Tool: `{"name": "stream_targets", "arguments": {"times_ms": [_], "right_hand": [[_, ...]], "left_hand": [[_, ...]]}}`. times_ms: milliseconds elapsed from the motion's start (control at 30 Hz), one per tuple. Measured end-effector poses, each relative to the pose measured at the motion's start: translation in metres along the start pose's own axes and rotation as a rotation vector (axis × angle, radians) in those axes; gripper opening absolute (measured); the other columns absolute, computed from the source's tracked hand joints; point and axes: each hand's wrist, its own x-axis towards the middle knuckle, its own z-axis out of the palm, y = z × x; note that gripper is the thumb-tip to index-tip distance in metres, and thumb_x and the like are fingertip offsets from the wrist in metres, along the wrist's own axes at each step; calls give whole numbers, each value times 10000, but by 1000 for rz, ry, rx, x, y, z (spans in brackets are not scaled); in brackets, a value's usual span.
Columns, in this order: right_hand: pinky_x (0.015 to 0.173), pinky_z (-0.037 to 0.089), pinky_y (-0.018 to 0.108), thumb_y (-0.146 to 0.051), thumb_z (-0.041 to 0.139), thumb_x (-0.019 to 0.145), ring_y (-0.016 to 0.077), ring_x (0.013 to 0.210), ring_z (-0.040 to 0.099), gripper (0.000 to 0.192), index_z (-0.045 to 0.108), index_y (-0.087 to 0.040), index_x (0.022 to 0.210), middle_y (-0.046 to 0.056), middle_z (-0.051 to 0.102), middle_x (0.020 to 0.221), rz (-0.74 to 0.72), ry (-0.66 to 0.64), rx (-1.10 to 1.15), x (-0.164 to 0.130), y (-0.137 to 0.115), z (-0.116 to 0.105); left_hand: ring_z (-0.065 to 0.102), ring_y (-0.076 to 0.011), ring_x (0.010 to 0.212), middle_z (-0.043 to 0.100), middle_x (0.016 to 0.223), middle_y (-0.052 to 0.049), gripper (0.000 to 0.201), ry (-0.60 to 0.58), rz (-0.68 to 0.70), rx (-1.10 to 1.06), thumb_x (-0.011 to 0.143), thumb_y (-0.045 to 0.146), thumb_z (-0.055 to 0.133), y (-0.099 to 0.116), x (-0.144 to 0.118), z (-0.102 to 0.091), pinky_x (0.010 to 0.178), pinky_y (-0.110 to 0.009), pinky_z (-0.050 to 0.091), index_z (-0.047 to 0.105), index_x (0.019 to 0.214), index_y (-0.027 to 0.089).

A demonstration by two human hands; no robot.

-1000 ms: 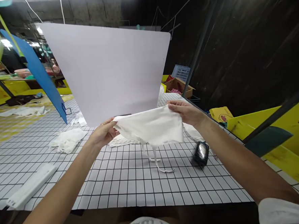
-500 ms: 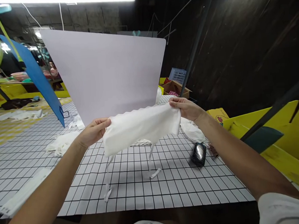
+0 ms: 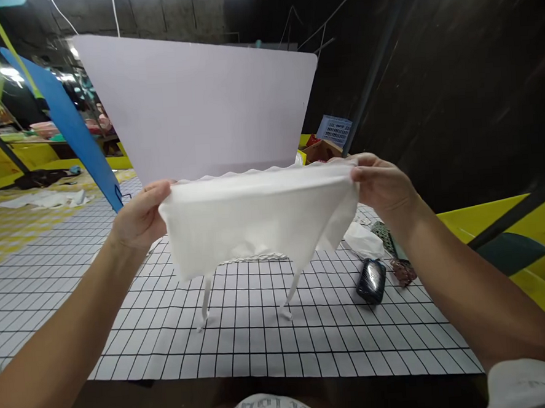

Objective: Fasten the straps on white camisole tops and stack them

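A white strapped garment (image 3: 254, 211), like a camisole top, is stretched out in the air between my two hands. Its scalloped edge runs along the top, and two thin straps dangle below, with their ends down by the table. My left hand (image 3: 141, 215) is closed on the upper left corner, thumb on top. On the opposite side, my right hand (image 3: 382, 182) pinches the upper right corner. Beneath the cloth's lower edge, part of a white braided or ruffled strip (image 3: 257, 258) shows on the table. The rest of that strip is hidden behind the garment.
The table has a white cloth with a black grid (image 3: 245, 353). Toward the right lie a black wrapped bundle (image 3: 371, 281), a white bag (image 3: 363, 241) and a brown crumpled item (image 3: 403, 272). A large white board (image 3: 202, 110) stands behind, with a blue board (image 3: 71, 130) left of it.
Both hands have moved apart and higher, pulling the garment wider and flatter. The straps' ends have shifted up the table, and the garment appears larger in view.
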Motion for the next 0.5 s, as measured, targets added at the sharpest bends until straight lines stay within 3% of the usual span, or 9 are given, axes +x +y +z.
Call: {"name": "stream_targets", "arguments": {"times_ms": [133, 200, 267, 367, 433, 500], "right_hand": [[470, 386, 215, -457, 904, 533, 72, 488, 504, 339, 661, -226, 583, -43, 565, 563, -130, 3, 62, -6, -8, -6], [461, 367, 203, -435, 902, 558, 63, 480, 504, 326, 658, -220, 587, -53, 557, 544, -94, -16, 1, -2, -4, -15], [464, 381, 203, -405, 901, 583, 67, 509, 526, 291, 684, -213, 614, -49, 588, 568, -25, -77, -96, 9, 4, -25], [533, 456, 223, -382, 866, 661, 79, 604, 574, 236, 743, -185, 702, -14, 670, 663, 30, -187, -301, 37, 17, -41], [610, 486, 215, -365, 817, 729, 70, 669, 589, 208, 763, -165, 759, 5, 698, 724, -21, -193, -455, 56, 18, -49], [674, 498, 202, -350, 799, 757, 65, 720, 583, 174, 768, -179, 777, 9, 697, 763, -170, -133, -615, 70, 11, -53]], "left_hand": [[389, -41, 376, 408, 433, 52, 595, -39, 93, 94, 747, 646, 726, 1, -7, -6, 425, -172, 294, 464, 537, 155], [430, -48, 418, 483, 462, 39, 547, -114, 69, 196, 709, 599, 790, -1, 1, -15, 455, -175, 323, 544, 554, 136], [550, -112, 538, 626, 581, -14, 458, -183, -9, 349, 677, 545, 832, -4, 16, -23, 514, -214, 415, 650, 617, 129], [636, -208, 740, 719, 762, -74, 354, -158, -35, 680, 638, 471, 857, -3, 44, -29, 644, -264, 495, 726, 690, 147], [635, -229, 893, 712, 837, -51, 341, -102, 74, 975, 689, 458, 796, 5, 62, -28, 825, -300, 487, 755, 765, 128], [579, -230, 1069, 664, 891, -13, 450, -54, 263, 1248, 830, 465, 600, 18, 75, -25, 1030, -434, 349, 754, 918, 51]]}}
